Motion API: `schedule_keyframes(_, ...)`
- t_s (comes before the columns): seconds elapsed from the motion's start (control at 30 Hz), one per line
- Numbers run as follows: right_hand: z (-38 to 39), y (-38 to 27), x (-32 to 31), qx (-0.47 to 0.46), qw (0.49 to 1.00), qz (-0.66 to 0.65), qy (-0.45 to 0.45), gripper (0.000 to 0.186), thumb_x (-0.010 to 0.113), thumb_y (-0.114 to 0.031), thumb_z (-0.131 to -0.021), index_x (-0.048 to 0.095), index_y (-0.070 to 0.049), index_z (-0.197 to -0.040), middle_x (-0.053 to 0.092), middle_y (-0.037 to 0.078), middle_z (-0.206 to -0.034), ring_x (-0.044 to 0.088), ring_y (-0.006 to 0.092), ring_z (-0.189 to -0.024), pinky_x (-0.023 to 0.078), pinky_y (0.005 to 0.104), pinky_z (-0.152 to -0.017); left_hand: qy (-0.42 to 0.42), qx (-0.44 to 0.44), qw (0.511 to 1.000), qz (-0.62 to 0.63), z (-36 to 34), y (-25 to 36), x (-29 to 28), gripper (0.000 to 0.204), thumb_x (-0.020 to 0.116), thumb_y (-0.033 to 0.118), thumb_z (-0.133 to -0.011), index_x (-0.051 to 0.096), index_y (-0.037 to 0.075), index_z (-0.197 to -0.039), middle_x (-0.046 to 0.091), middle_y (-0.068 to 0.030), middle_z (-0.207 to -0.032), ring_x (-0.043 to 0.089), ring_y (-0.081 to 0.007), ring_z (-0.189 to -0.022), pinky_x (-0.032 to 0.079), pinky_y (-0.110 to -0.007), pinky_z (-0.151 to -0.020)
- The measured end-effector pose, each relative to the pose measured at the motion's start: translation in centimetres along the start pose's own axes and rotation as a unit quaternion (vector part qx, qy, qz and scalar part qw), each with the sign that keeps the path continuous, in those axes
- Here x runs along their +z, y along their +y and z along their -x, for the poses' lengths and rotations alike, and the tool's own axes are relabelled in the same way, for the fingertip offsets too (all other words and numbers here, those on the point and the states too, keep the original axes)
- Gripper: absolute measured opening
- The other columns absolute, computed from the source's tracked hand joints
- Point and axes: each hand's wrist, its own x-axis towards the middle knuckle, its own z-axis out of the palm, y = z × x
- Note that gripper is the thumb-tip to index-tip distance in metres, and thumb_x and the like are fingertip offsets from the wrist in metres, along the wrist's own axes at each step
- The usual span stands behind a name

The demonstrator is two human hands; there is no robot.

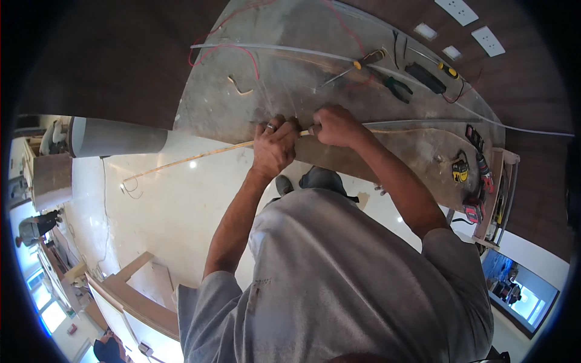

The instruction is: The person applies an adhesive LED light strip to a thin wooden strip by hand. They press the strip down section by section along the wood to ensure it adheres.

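A thin yellowish strip (200, 153), which looks like LED tape, runs across the near edge of the worn grey-brown worktop (218, 112). Its left end hangs out over the floor, with fine wires at the tip. My left hand (275, 145), a ring on one finger, is closed over the strip and pinches it at the edge. Just right of it, my right hand (339, 126) is a fist around a small object whose short end points at the left fingers; its kind is hidden. To the right, the strip lies on the worktop beside a pale narrow channel (411, 121).
Farther back lie screwdrivers (370, 58), dark-handled pliers (397, 89), a black box (425, 77) with wires, and red wire (254, 60). A tape measure (460, 169) and red drill (475, 209) are at the right. Wooden frames (130, 272) stand lower left.
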Motion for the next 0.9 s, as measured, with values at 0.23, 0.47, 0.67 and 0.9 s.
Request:
schedule_keyframes(0.23, -0.6, 0.3, -0.1, -0.022, 0.997, 0.067, -0.008, 0.027, 0.073, -0.024, -0.088, 0.082, 0.0, -0.097, 0.078, 0.027, -0.102, 0.077, 0.0444, -0.101, 0.061, 0.0526, -0.091, 0.025, 0.045, 0.999, 0.002, -0.6, -0.1, 0.4, 0.019, 0.07, 0.012, -0.079, 0.073, 0.015, -0.097, 0.072, 0.001, -0.116, 0.067, -0.0245, -0.105, 0.05, -0.045, -0.085)
schedule_keyframes(0.47, -1.7, -1.0, -0.5, -0.028, 0.991, 0.112, -0.062, 0.022, 0.069, -0.015, -0.08, 0.084, -0.003, -0.092, 0.079, 0.024, -0.1, 0.078, 0.0412, -0.1, 0.062, 0.0509, -0.088, 0.0, 0.017, 0.999, 0.035, 0.4, -0.6, 0.7, 0.021, 0.073, 0.005, -0.082, 0.072, 0.01, -0.103, 0.074, -0.0058, -0.118, 0.068, -0.0344, -0.1, 0.053, -0.048, -0.088)
schedule_keyframes(0.67, -1.3, -1.6, -1.4, 0.012, 0.992, 0.1, -0.08, 0.024, 0.069, -0.015, -0.078, 0.084, -0.003, -0.092, 0.08, 0.023, -0.1, 0.078, 0.0416, -0.099, 0.062, 0.0502, -0.087, 0.028, -0.09, 0.972, 0.216, 0.0, -0.6, -0.9, 0.038, 0.071, -0.003, -0.079, 0.075, 0.008, -0.115, 0.073, -0.0136, -0.11, 0.066, -0.0389, -0.103, 0.053, -0.048, -0.099)
schedule_keyframes(0.9, -1.8, -1.1, -0.6, 0.011, 0.992, 0.095, -0.079, 0.027, 0.067, -0.014, -0.078, 0.084, -0.001, -0.095, 0.079, 0.026, -0.103, 0.078, 0.0438, -0.101, 0.061, 0.0514, -0.089, -0.054, -0.076, 0.978, 0.184, -0.3, -1.5, -2.9, 0.042, 0.079, 0.0, -0.073, 0.076, 0.008, -0.114, 0.073, -0.0142, -0.11, 0.067, -0.0386, -0.108, 0.052, -0.048, -0.098)
